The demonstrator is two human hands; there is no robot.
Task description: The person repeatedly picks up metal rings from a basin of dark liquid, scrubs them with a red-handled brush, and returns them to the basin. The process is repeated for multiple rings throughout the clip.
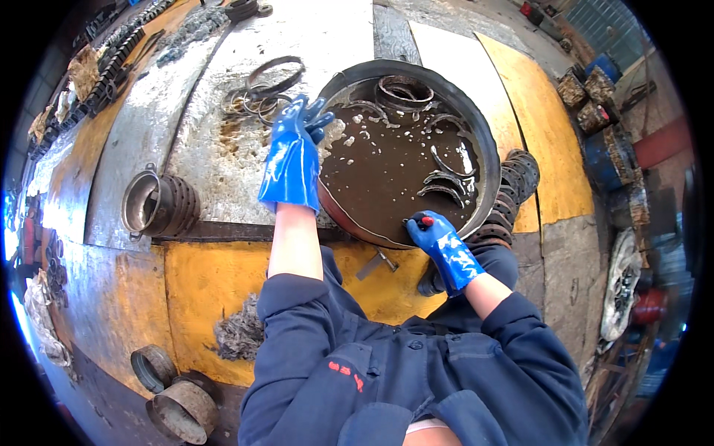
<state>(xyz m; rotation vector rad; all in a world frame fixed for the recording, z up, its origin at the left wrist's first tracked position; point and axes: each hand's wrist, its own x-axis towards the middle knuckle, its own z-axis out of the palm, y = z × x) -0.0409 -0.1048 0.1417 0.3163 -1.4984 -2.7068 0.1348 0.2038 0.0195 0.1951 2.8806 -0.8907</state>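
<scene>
My left hand, in a long wet blue glove, is raised at the left rim of a wide round basin. Its fingers are spread, and nothing shows in them. Just beyond its fingertips lie several thin metal rings, some overlapping. My right hand, gloved the same way, is closed at the basin's near right rim around a tool with a red handle end; the rest of the tool is hidden. Murky brown liquid fills the basin. Curved metal half-rings and a thick metal ring stick out of it.
A ribbed metal cylinder lies to the left on metal sheeting. Grey matted fibre sits on the yellow board near my left arm. Short metal sleeves rest at the lower left. A stack of dark rings stands against the basin's right side.
</scene>
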